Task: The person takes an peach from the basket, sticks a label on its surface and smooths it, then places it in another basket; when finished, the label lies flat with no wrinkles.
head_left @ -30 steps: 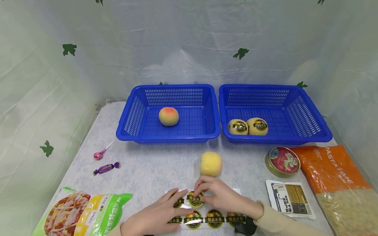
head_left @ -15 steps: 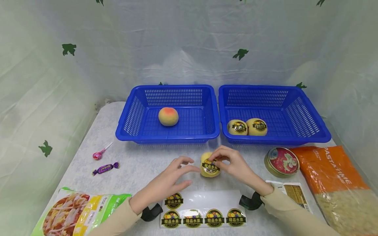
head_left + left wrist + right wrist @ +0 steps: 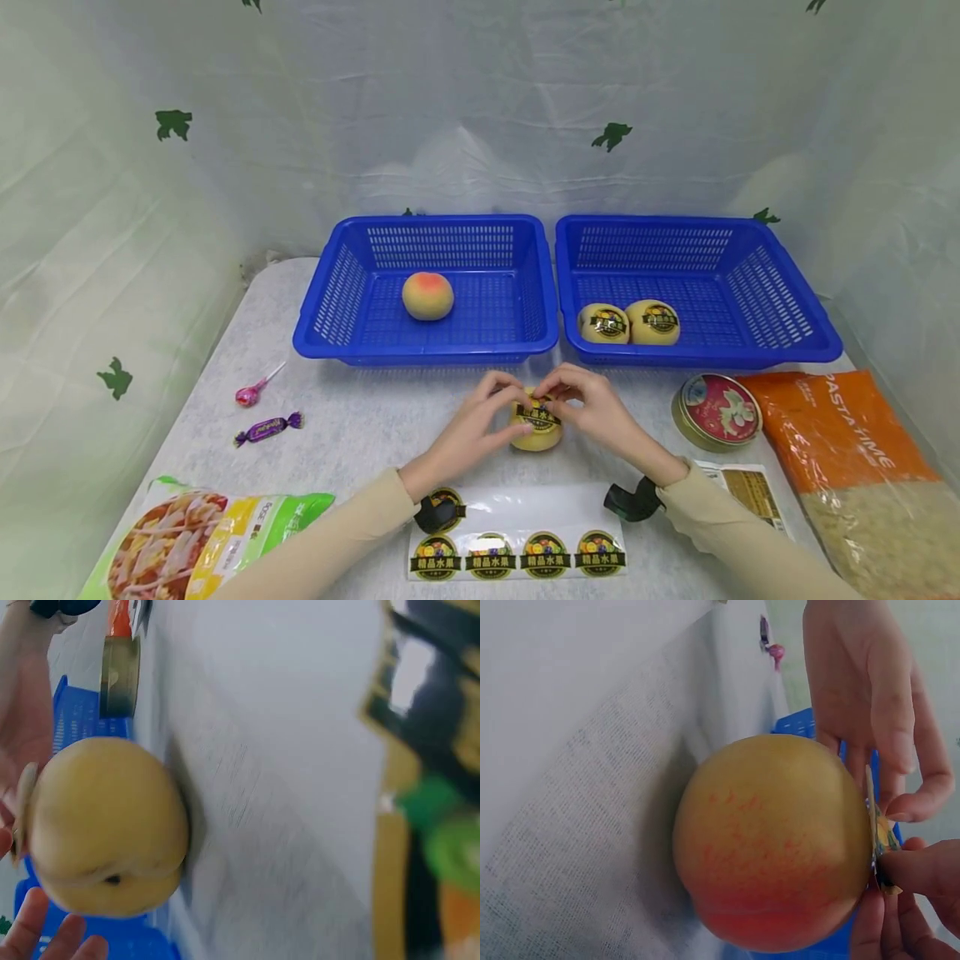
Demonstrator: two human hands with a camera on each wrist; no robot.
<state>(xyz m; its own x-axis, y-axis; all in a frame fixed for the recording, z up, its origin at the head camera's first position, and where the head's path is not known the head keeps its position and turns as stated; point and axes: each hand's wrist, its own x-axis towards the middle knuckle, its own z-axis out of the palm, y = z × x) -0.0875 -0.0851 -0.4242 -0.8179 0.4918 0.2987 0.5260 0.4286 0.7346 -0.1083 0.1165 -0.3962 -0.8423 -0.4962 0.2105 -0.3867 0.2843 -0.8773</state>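
Note:
On the table in front of the baskets sits a yellow peach point(image 3: 536, 444) with a red blush, which shows in the right wrist view. A round black and gold sticker point(image 3: 538, 417) lies over its upper face, its edge standing off the skin in the right wrist view. My right hand point(image 3: 603, 421) pinches the sticker between thumb and fingers from the right. From the left, my left hand point(image 3: 471, 429) reaches in with loosely bent fingers, their tips right at the sticker and the peach. The white sticker sheet point(image 3: 540, 508) lies nearer, bearing several more stickers.
The left blue basket point(image 3: 442, 346) contains one peach point(image 3: 428, 297); the right blue basket point(image 3: 750, 354) contains two stickered ones. A round tin point(image 3: 720, 412), a pasta bag point(image 3: 862, 467) and a sachet point(image 3: 753, 496) stand right. Left are a lollipop point(image 3: 251, 394), wrapped candy point(image 3: 268, 429) and food bag point(image 3: 210, 542).
My right hand has peeled a sticker from the sheet and carried it up onto the peach. My left hand has left the sheet and come up to the peach's left side.

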